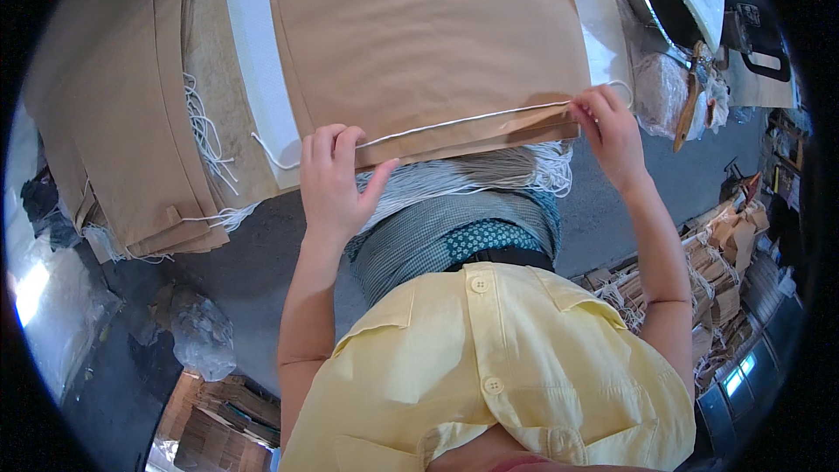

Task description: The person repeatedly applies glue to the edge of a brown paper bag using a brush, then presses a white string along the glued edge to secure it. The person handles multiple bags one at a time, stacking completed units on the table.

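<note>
A large brown kraft paper sheet or bag (432, 33) lies on the table before me, its near edge folded into a flap. A white cord (452, 120) runs across that fold from hand to hand, with loose ends past both sides. My left hand (334, 177) presses on the left end of the fold, thumb apart from the fingers, over the cord. My right hand (606, 128) pinches the cord and the fold's right corner between thumb and fingers. A thick bundle of white cords (485, 170) hangs over my lap below the edge. White strips (262, 59) show beside the paper.
Stacked brown paper pieces (124, 118) with knotted cords lie at the left. At the right are a metal pot (662, 6), a brush with a wooden handle (687, 108) and a plastic-wrapped bundle (659, 92). Corded paper bundles (714, 275) stand low at the right.
</note>
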The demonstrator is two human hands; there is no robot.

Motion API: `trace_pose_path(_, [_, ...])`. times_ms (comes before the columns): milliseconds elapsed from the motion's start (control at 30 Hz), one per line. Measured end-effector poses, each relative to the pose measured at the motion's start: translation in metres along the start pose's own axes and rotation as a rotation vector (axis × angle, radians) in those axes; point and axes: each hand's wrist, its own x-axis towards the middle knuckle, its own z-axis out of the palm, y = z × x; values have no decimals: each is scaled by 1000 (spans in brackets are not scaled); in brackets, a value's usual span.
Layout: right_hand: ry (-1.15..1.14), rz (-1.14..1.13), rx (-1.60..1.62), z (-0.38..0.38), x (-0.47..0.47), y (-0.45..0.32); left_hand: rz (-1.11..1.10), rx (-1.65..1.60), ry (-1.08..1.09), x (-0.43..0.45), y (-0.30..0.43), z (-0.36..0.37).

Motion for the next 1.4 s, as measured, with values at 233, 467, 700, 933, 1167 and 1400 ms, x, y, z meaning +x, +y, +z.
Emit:
trace_pose_path(233, [108,65,-4,29,21,5,11,26,18,3,-24,16])
trace_pose_path(467, [211,26,-64,47,19,7,-1,347,188,2,-9,45])
trace_pose_path(700, [217,176,-129,49,15,-4,160,175,-135,-6,18,52])
trace_pose_path(933, [-49,-150,-14,69,-3,-72,86,210,-176,-12,15,35])
trace_pose_path(1167, [43,276,437,21,-15,2,-411,-644,135,-26,-16,-13])
trace_pose_path(1400, [-145,617,915,37,-10,26,-754,-688,-15,-12,-41,-73])
